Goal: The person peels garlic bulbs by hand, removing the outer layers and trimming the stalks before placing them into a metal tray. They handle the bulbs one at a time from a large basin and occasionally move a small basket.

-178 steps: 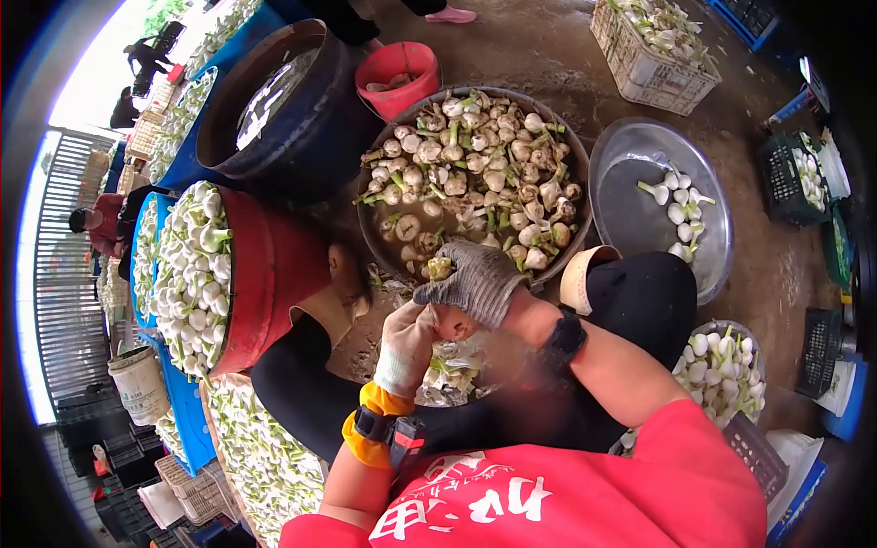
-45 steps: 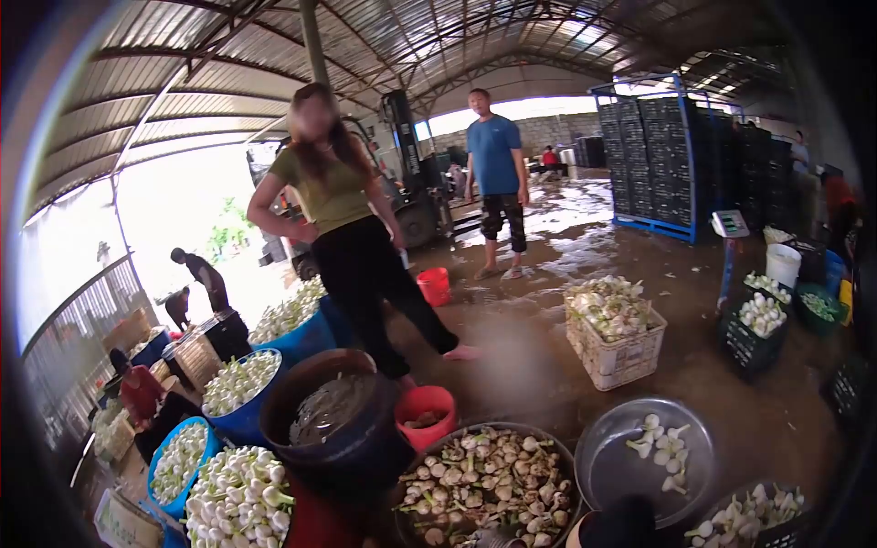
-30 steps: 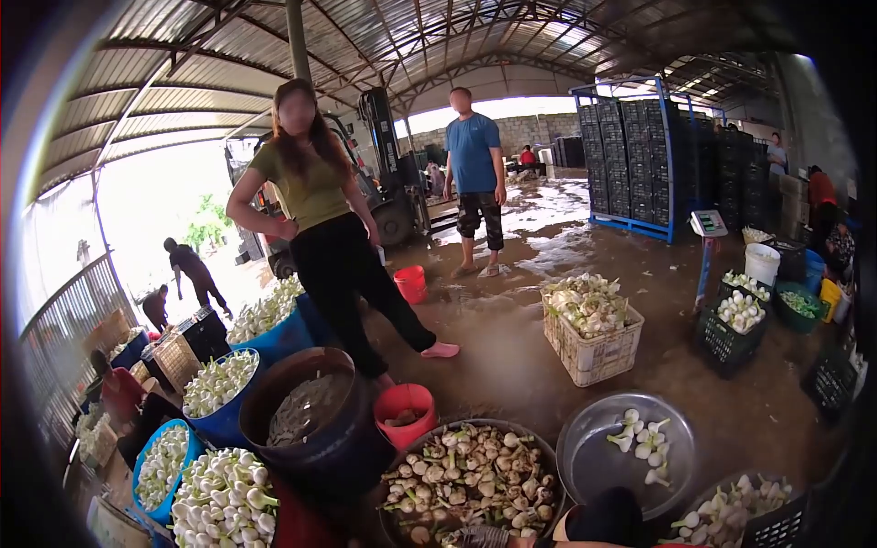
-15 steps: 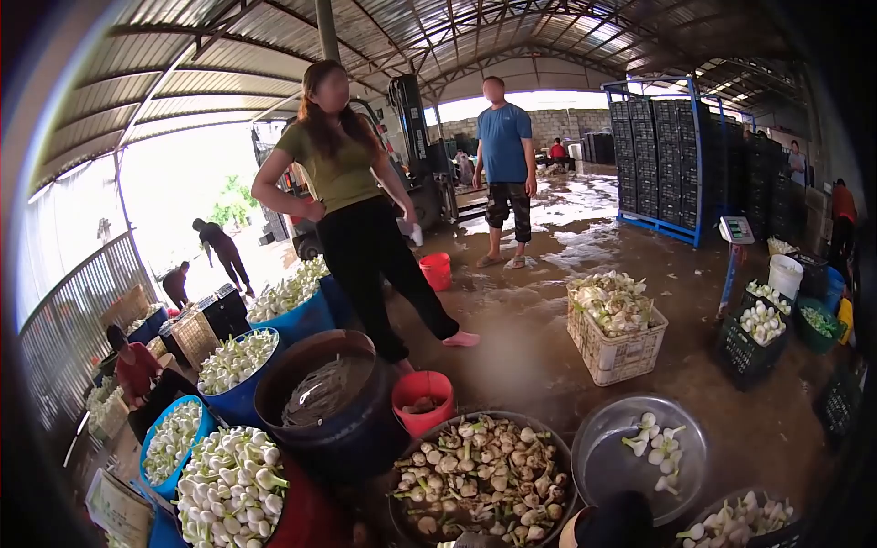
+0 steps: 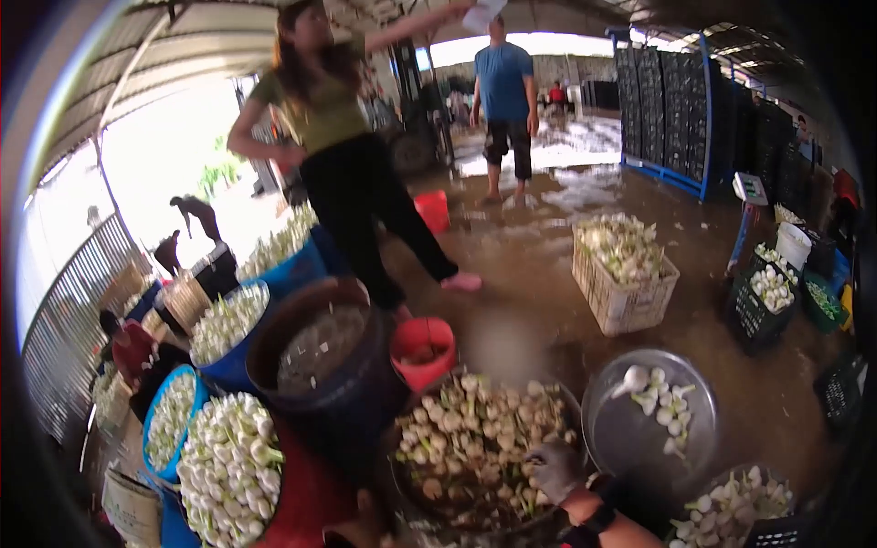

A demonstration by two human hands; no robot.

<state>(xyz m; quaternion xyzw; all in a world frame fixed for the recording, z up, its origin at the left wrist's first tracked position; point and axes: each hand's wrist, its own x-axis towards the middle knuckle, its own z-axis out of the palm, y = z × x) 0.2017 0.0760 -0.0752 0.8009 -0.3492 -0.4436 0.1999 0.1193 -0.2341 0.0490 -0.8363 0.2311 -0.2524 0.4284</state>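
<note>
My right hand (image 5: 554, 471), in a grey glove with a dark band at the wrist, reaches over the right side of a wide dark tub (image 5: 579, 411) of muddy garlic bulbs (image 5: 470, 425). Its blurred fingers are right at the bulbs. At the bottom edge, my left hand (image 5: 367, 519) is a dim, smeared shape left of the tub, its fingers indistinct. To the right, a metal basin (image 5: 598, 438) contains several clean white garlic bulbs (image 5: 674, 411). Another white bulb (image 5: 630, 381), blurred, shows near the basin's upper left rim.
Left stand a heaped pile of white bulbs (image 5: 228, 466), blue barrels (image 5: 239, 365) and a dark water drum (image 5: 352, 379). A red bucket (image 5: 425, 365) sits behind the tub. Ahead are a full crate (image 5: 630, 310), a person in green (image 5: 333, 128) and one in blue (image 5: 504, 82).
My gloved right hand has come into view over the tub. Another white bulb appears at the basin. The person in green has raised an arm holding something white; the view has tilted down.
</note>
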